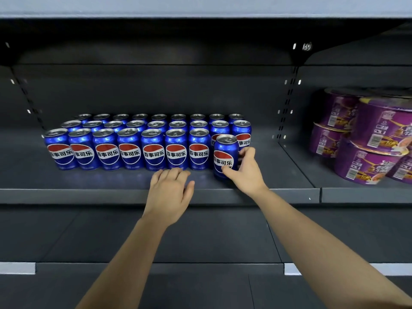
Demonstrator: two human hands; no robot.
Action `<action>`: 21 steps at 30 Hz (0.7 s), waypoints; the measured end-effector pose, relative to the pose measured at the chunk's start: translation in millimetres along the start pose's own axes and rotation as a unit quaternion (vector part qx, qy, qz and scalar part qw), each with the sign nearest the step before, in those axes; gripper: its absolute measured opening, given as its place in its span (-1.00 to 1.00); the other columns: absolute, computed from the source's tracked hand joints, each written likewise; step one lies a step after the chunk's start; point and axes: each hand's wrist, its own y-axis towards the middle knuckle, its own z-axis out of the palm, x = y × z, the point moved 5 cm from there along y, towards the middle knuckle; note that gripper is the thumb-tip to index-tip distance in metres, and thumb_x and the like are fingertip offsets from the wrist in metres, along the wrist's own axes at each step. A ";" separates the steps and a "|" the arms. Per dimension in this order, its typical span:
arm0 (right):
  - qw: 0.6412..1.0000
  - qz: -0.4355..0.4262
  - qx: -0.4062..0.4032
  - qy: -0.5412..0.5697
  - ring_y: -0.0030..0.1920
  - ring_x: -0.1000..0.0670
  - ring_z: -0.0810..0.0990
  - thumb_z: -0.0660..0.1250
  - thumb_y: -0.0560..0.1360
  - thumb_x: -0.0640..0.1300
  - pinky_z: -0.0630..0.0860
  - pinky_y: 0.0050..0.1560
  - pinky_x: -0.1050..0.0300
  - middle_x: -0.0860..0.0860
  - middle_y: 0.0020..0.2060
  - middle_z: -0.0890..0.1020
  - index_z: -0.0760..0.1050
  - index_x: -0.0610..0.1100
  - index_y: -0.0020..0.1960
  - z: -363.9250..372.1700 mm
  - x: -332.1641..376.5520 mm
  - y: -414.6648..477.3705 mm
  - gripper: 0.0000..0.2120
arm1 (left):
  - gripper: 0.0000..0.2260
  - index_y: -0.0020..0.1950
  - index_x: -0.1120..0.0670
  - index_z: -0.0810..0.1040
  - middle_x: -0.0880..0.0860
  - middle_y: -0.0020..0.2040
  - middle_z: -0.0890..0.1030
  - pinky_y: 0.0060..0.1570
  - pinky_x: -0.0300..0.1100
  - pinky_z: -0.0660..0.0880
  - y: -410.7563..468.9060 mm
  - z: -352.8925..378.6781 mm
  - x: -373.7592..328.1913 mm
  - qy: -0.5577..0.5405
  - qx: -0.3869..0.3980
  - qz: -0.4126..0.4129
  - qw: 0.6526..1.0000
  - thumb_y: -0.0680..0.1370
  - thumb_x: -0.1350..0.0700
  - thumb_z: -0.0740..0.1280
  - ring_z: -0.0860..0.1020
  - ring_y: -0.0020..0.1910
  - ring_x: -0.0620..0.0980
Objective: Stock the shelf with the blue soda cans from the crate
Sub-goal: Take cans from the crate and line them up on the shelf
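Blue aluminium soda can (225, 156), upright on the dark grey metal shelf (89, 195), sits just near of its slot at the right end of the front can row (129, 150); the right hand (247, 172) curls round it, the left hand (170, 192) lies relaxed and unladen to its left

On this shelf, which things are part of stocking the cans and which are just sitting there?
Part of the job: the blue can gripped by the right hand; the rows of blue cans standing; the shelf; the left hand, open by the front row.
Just sitting there: the stacked purple bowls in the next bay to the right.
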 end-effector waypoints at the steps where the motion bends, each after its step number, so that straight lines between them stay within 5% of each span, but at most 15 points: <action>1: 1.000 0.000 0.004 -0.003 -0.12 0.06 0.55 0.49 0.38 -0.13 0.52 -0.08 0.04 0.10 -0.09 0.53 0.19 -0.11 0.09 0.6 -0.9 0.5 -0.49 | -0.49 0.24 0.07 0.54 0.00 0.12 0.58 0.33 0.01 0.23 -0.3 1.4 0.4 0.000 0.000 -0.001 1.000 0.57 -0.13 -0.06 0.51 0.11 0.04; 8: 0.999 0.007 -0.026 -0.042 0.03 0.05 0.54 0.63 0.23 0.02 0.52 0.03 0.09 0.06 0.10 0.47 0.25 -0.06 0.13 -0.2 1.1 1.3 -0.32 | -0.49 0.22 0.07 0.56 0.01 0.11 0.58 0.31 0.01 0.23 -4.0 8.8 5.7 0.002 0.003 -0.014 1.000 0.56 -0.12 -0.07 0.52 0.13 0.04; 21: 0.994 0.020 0.001 -0.105 -0.05 0.00 0.55 0.47 0.43 -0.02 0.42 -0.12 0.11 0.08 -0.07 0.52 0.27 -0.10 0.06 4.2 -6.8 9.4 -0.58 | -0.47 0.23 0.06 0.54 0.00 0.13 0.58 0.32 0.02 0.22 -2.4 13.6 9.6 -0.008 0.001 -0.021 1.000 0.56 -0.13 -0.09 0.51 0.15 0.03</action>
